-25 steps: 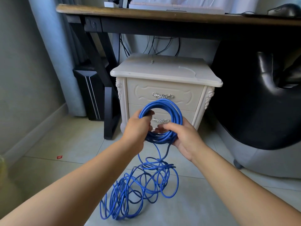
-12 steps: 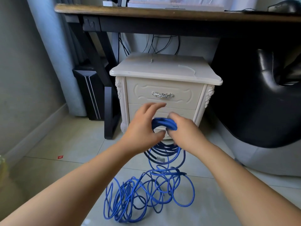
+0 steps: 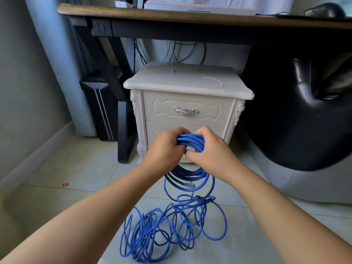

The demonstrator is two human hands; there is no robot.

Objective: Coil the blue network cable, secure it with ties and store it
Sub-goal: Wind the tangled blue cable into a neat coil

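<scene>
Both my left hand (image 3: 163, 149) and right hand (image 3: 213, 151) have fingers curled around the gathered loops of the blue network cable (image 3: 190, 140) before the nightstand (image 3: 186, 103), so I should feed the tangled slack off the floor (image 3: 85, 197) in even, untwisted turns.

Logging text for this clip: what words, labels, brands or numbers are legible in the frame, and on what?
No text can be read.
The white box on the desk: any marking too small to read.
The red scrap on the floor: too blurred to read.
The blue network cable: no print legible on its jacket.
</scene>
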